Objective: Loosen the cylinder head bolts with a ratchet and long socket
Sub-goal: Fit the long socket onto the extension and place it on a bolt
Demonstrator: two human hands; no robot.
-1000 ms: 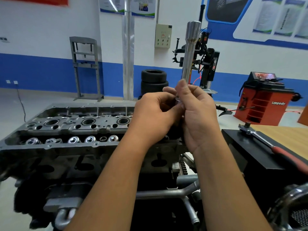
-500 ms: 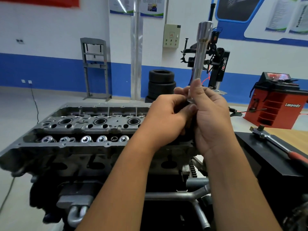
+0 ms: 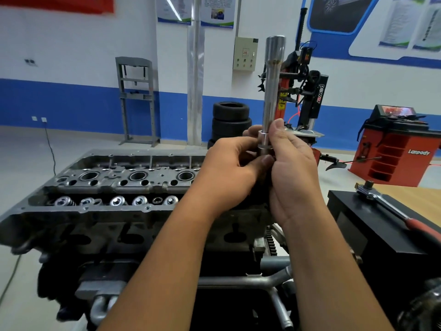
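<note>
We look down at a bare engine cylinder head [image 3: 114,187] that fills the lower left, a long grey casting lying across our view with three round wells along its upper row and a line of shiny valve spring caps [image 3: 117,201] seated in the trough nearer us; its right end is hidden behind our two forearms. Behind it, across the pale floor, stand a grey press frame [image 3: 137,101], a stack of black tyres [image 3: 231,120] and a red and black tyre changer [image 3: 303,91], with a red wheel balancer [image 3: 396,149] further right (its open side holds a column of small shelves, and we cannot tell what is in them). At the right, near us, a black box [image 3: 381,235] carries a ratchet [image 3: 393,211] with a red grip, lying flat and well apart from both hands. In the middle of the view, above the right end of the head, we hold the long socket [image 3: 273,87] upright, a polished steel tube with a wider top. Our left hand [image 3: 229,173] curls its fingers round the lower end, thumb pressed toward the tube's collar. Our right hand [image 3: 296,173] pinches the same collar between thumb and fingers from the other side. What sits below the collar is covered by the hands.
</note>
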